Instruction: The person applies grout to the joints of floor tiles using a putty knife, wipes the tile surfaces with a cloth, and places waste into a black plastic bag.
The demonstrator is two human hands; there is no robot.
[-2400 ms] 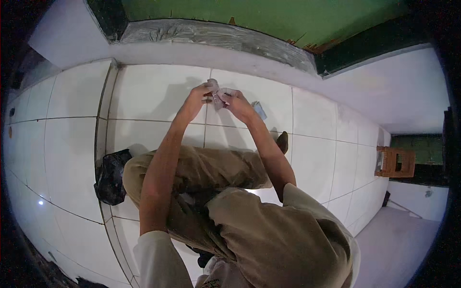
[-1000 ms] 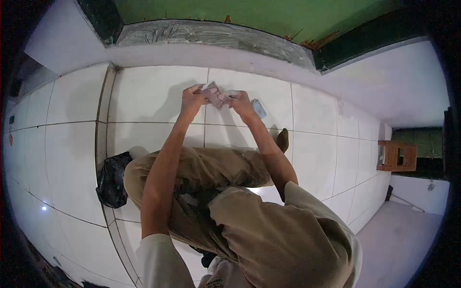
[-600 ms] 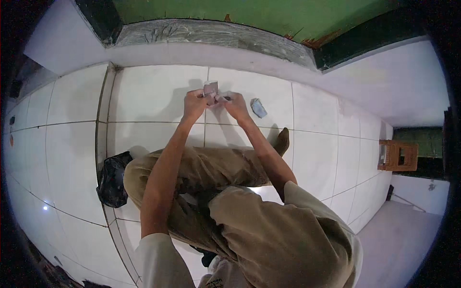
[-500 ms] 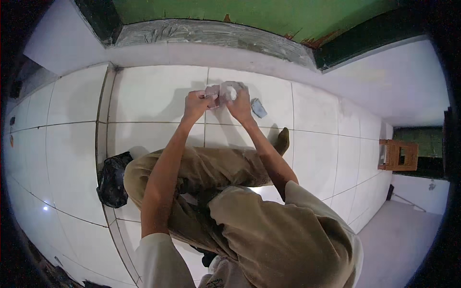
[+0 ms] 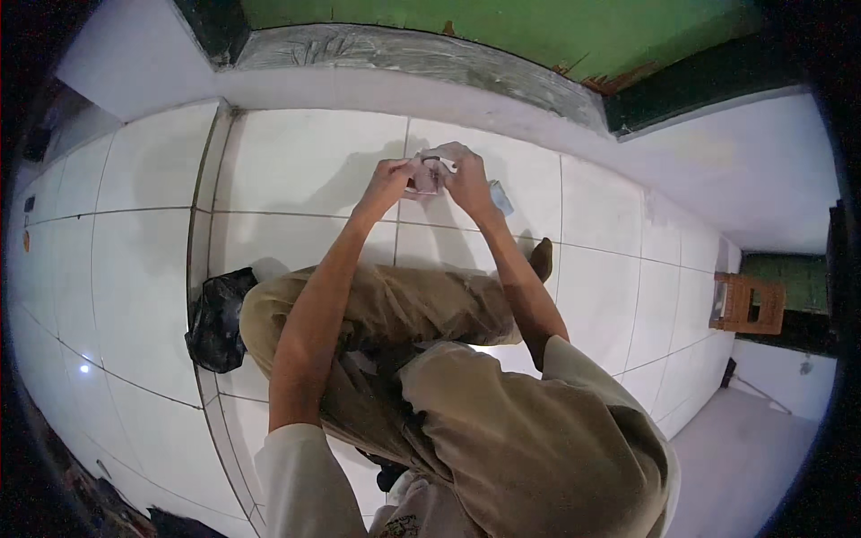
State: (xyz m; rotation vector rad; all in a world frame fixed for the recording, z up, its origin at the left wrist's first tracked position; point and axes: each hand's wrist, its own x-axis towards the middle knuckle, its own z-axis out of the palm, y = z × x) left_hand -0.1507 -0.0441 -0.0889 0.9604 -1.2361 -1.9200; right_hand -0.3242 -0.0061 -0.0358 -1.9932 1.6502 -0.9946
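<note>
Over white tiles [image 5: 305,152], left hand [image 5: 387,186] and right hand [image 5: 467,182] grip a pinkish, partly hidden piece [image 5: 427,177], its outline unclear.

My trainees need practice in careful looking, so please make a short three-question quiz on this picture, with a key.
1. Open: what is between the left hand and the right hand?
2. True or false: the black bag lies to the left of the bent knee.
3. Multiple choice: which hand is nearer the blue item on the tiled floor? a) left b) right

Key:
1. A small pinkish piece; too blurred to tell its kind.
2. True.
3. b
</note>
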